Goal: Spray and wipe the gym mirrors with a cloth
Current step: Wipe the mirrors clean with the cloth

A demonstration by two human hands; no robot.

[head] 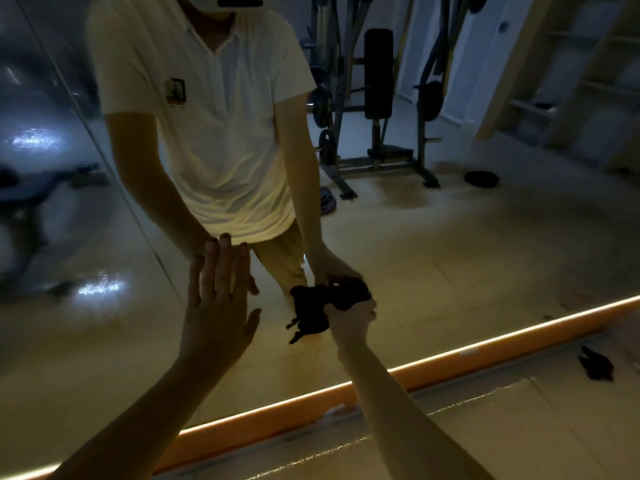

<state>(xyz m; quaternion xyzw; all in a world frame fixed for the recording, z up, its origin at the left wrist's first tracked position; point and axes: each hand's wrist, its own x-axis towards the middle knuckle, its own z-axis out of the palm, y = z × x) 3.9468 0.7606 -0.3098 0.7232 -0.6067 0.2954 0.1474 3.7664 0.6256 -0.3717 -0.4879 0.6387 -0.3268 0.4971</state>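
The person stands close to the mirror (450,258), both bare arms reaching forward to the glass. The left hand (218,306) lies flat on the mirror, with the fingers (221,258) straight and close together and the thumb spread to the right. It holds nothing, and its fingertips meet the fingertips of its own reflection.

The right hand (349,318) is lower and to the right, and its fingers are curled tightly around the cloth (310,315), which is dark and bunched. The hand grasps the right part of the cloth. The bigger part comes out to the left of the knuckles and hangs a little below them, with some loose ends pointing down and left. The cloth touches the glass, joining directly with its reflection above it (the two dark shapes are hard to separate in this weak light). It is apart from the left hand, to the right of the thumb.

Along the bottom edge of the mirror runs an orange lit strip (433,368), and below it is the pale floor (485,431). On the floor at the right lies a small dark object (596,368); what it is I cannot tell. The reflection shows the person's white shirt (214,133) and a weight machine (379,109) with a black pad
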